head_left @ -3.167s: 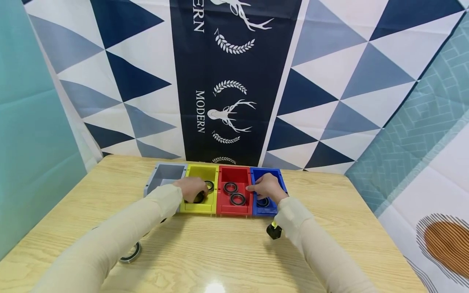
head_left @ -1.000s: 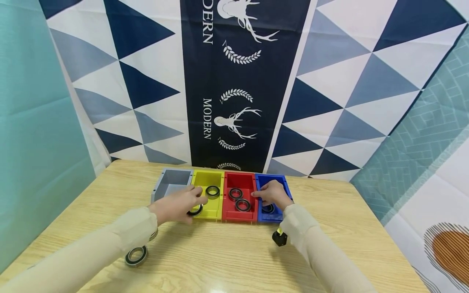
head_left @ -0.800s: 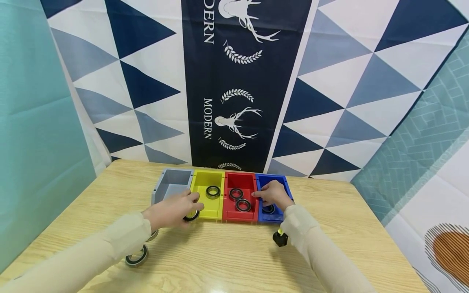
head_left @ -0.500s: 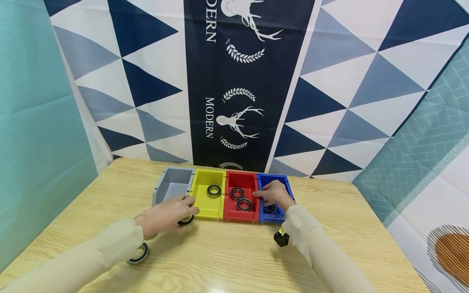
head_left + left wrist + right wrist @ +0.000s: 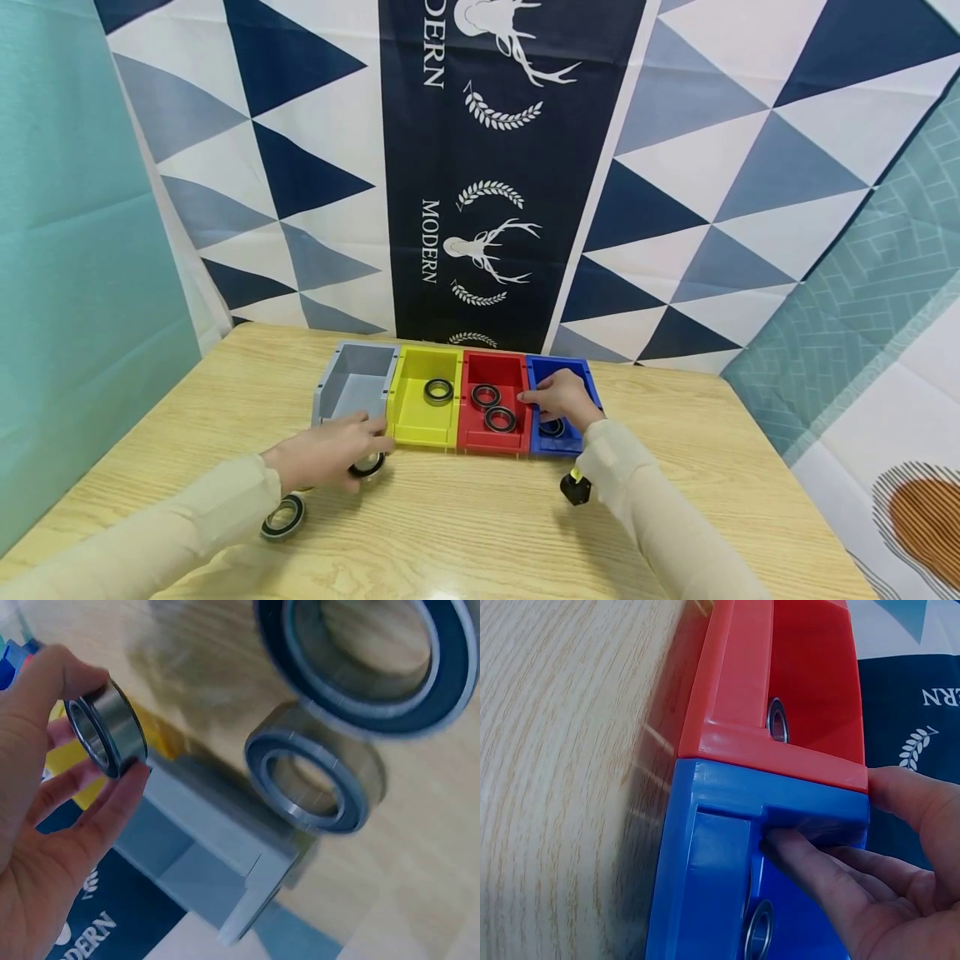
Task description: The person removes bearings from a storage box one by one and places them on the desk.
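Note:
My left hand pinches a ball bearing between thumb and fingers, just in front of the grey bin. Below that wrist, a large bearing lies on the table; the left wrist view shows a second bearing beside it, mostly hidden by the hand in the head view. My right hand grips the walls where the blue bin and red bin meet, fingers inside the blue one, thumb on the red side. A bearing lies in the blue bin under this hand.
Between the grey and red bins stands a yellow bin with one bearing inside. Two bearings lie in the red bin. A small black object with a yellow part shows beneath the right wrist. Patterned cloth hangs behind the table.
My left hand has come out of the yellow bin with a bearing and moved left and toward me, past the grey bin's front. The right hand has stayed at the blue bin.

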Demonstrator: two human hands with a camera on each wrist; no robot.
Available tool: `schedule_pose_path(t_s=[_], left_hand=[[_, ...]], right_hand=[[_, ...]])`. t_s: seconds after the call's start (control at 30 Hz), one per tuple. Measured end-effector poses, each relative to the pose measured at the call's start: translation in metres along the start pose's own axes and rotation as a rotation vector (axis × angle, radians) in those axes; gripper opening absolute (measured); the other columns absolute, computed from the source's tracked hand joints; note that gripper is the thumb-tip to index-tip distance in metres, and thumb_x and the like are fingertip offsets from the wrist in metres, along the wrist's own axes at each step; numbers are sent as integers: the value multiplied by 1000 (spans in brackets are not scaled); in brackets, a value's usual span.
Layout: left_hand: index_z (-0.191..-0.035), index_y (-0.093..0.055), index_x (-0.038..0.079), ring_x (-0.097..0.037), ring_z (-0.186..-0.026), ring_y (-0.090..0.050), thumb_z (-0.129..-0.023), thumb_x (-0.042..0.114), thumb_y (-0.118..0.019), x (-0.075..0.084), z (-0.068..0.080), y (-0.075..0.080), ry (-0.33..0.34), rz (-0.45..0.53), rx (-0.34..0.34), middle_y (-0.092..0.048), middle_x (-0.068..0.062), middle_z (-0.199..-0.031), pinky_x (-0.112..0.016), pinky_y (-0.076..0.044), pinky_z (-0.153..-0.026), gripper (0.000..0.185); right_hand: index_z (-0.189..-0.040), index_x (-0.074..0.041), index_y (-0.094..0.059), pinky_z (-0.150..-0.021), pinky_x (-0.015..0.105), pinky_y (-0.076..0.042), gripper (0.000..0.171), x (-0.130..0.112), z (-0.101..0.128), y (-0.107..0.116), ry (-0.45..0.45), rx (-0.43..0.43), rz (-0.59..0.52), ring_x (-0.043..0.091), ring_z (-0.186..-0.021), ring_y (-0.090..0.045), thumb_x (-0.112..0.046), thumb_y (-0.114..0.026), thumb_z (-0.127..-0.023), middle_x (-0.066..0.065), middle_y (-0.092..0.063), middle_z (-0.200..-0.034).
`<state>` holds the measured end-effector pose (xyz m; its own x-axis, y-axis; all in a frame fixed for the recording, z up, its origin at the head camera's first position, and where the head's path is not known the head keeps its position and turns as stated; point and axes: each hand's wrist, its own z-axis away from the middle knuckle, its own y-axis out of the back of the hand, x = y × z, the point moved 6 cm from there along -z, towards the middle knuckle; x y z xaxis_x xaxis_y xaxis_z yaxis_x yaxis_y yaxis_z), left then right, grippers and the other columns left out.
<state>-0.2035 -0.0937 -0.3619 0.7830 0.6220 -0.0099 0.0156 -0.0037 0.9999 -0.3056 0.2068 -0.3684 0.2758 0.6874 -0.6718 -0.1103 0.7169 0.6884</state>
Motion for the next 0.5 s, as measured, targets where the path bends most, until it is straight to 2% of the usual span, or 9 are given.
schedule_pose_path(t_s=[0.17,0.3,0.5], left_hand=[[-107,-61,18,-9,-90,-49,-65,15,-79,-2,2,-15,-14,112,-38,-55,6,-105,-25,-49,-78,46],[-104,-61,20,-6,-90,-49,-63,14,-79,-5,2,-21,-6,143,-32,-55,7,-105,-25,-49,-79,45],[-103,-60,21,-5,-89,-48,-64,15,-81,-9,0,-26,13,185,-59,-55,7,-104,-24,-48,-78,44]], right_hand=[[-106,7,-68,-75,34,-58,39,1,-1,-1,-11,1,9,33,-89,-73,-23,-75,-83,24,-68,-108],[-109,8,-66,-75,34,-58,41,0,0,-1,-9,-4,9,33,-91,-72,-23,-75,-83,25,-67,-111],[-111,9,-65,-76,35,-57,43,-1,0,0,-8,-3,5,34,-92,-72,-22,-74,-83,26,-66,-113]])
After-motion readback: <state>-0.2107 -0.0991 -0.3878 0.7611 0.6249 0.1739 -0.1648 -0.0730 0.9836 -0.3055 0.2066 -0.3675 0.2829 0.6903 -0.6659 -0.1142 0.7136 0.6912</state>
